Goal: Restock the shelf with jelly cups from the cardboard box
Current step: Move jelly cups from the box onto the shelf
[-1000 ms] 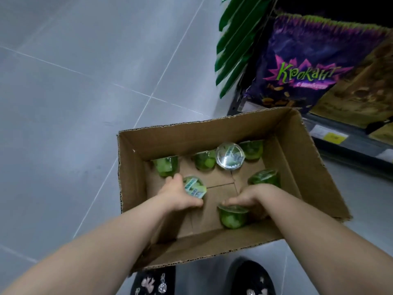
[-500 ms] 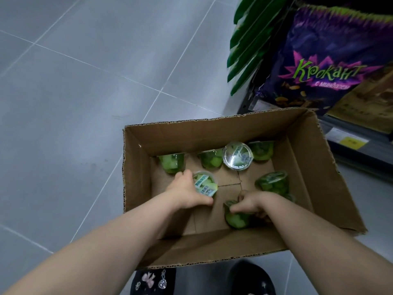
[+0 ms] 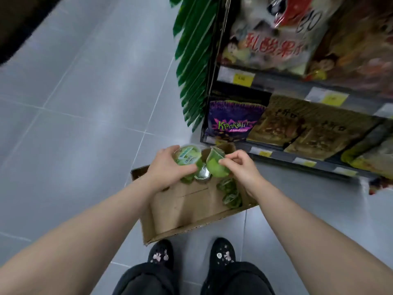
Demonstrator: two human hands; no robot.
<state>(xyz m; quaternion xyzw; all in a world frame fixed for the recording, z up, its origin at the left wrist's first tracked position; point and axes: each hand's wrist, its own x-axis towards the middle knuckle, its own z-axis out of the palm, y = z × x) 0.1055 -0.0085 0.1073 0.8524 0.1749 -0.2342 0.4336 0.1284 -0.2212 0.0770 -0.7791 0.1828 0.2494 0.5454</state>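
Observation:
The open cardboard box [image 3: 187, 211] sits on the floor in front of my feet. My left hand [image 3: 168, 167] grips a green jelly cup [image 3: 188, 155] with a labelled lid, raised above the box. My right hand [image 3: 238, 167] pinches a second green jelly cup [image 3: 214, 165], tilted, right beside the first. Several more green cups [image 3: 230, 192] lie along the box's right side, and one with a silver lid [image 3: 202, 174] shows between my hands. The shelf [image 3: 297, 160] stands to the right.
Snack bags fill the shelf, a purple one [image 3: 231, 122] nearest the box. Yellow price tags [image 3: 242, 78] line the shelf edges. Green fake leaves [image 3: 193, 60] hang at the shelf's left end. Grey tiled floor [image 3: 74, 124] spreads to the left. My black shoes [image 3: 161, 254] stand behind the box.
Both hands have lifted out of the box, each holding a jelly cup. The view has risen and pulled back, so the shelf and my feet now show.

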